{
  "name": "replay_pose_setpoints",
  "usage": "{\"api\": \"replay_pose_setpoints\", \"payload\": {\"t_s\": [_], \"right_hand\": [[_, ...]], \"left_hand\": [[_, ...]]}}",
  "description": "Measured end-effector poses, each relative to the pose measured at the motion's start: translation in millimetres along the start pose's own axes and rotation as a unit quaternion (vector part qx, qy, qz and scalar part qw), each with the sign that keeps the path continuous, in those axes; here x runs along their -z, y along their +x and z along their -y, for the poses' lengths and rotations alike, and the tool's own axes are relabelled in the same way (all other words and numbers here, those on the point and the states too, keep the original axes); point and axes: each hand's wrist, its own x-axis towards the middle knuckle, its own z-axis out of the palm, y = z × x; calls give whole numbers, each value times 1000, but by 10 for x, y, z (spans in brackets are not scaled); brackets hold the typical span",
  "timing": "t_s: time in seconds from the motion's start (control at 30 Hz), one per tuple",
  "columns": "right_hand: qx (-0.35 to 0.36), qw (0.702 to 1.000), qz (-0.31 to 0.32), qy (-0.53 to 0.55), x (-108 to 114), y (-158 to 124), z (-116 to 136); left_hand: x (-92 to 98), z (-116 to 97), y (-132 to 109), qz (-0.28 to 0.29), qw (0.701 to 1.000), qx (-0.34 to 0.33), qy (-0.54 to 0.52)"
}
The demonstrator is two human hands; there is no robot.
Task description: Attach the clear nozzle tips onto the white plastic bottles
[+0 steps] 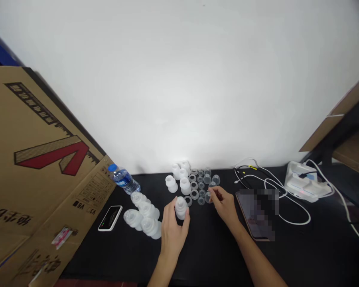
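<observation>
My left hand (172, 227) is wrapped round a translucent white plastic piece (181, 207) standing on the black table (215, 247). My right hand (224, 203) pinches a small clear cap (208, 197) at the edge of a cluster of several clear caps and rings (199, 184). Behind my left hand stand several more upright white pieces (179, 177). To its left lies a pile of the same white pieces (143, 217) on their sides.
A big cardboard box (38, 175) leans at the left. A water bottle (124, 179) lies beside it and a phone (110, 218) in front. At the right lie a tablet (257, 215), white cables (275, 187) and a white charger unit (305, 183).
</observation>
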Motion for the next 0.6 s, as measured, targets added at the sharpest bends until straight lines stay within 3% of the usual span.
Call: {"api": "replay_pose_setpoints", "payload": {"t_s": [0.17, 0.3, 0.43, 0.53, 0.6], "right_hand": [[63, 981, 164, -80, -115, -111, -35], [77, 936, 279, -200, -227, -223, -72], [91, 872, 327, -352, -329, -312, -66], [100, 840, 344, -408, -377, -349, -60], [110, 834, 347, -414, -385, -359, -50]], "left_hand": [[3, 67, -84, 4, 996, -26, 81], [-5, 15, -14, 3, 985, -50, 163], [54, -170, 117, -36, 953, -49, 296], [151, -322, 239, -9, 931, -27, 364], [234, -383, 323, 9, 923, -23, 384]]}}
